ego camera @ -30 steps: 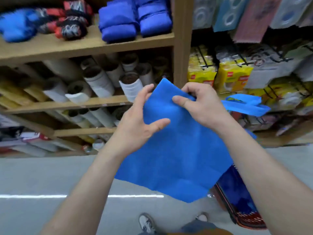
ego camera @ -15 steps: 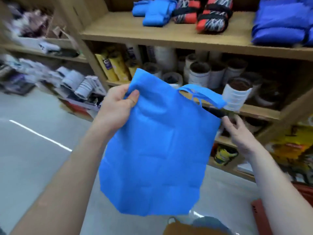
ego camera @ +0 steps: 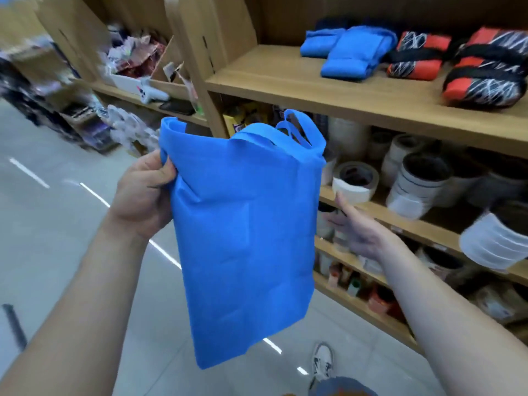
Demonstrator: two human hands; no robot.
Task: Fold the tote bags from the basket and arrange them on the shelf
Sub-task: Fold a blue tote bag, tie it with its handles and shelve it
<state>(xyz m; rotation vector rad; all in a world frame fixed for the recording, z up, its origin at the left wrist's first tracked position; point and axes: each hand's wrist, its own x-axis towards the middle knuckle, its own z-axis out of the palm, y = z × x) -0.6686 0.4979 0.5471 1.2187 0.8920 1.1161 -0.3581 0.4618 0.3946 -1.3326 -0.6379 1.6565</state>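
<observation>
A blue tote bag [ego camera: 245,238] hangs flat in front of me, handles up. My left hand [ego camera: 143,195] grips its upper left edge, fingers curled round the fabric. My right hand [ego camera: 360,230] is beside the bag's right edge with its fingers extended; whether it touches the bag is hidden. On the wooden top shelf [ego camera: 328,90] lie folded blue tote bags [ego camera: 351,52] and rolled red-and-black bags [ego camera: 480,78]. The basket is out of view.
Rolls of tape [ego camera: 357,178] and stacked paper cups [ego camera: 414,178] fill the lower shelves behind my right hand. A second shelf unit [ego camera: 137,81] with mixed goods stands to the left. Grey tiled floor [ego camera: 57,224] lies below, and my shoe [ego camera: 323,361] shows near the bottom.
The view swung left along the shelves. The bag went from spread between both hands to hanging from my left hand. My right hand let go of the handle and dropped lower.
</observation>
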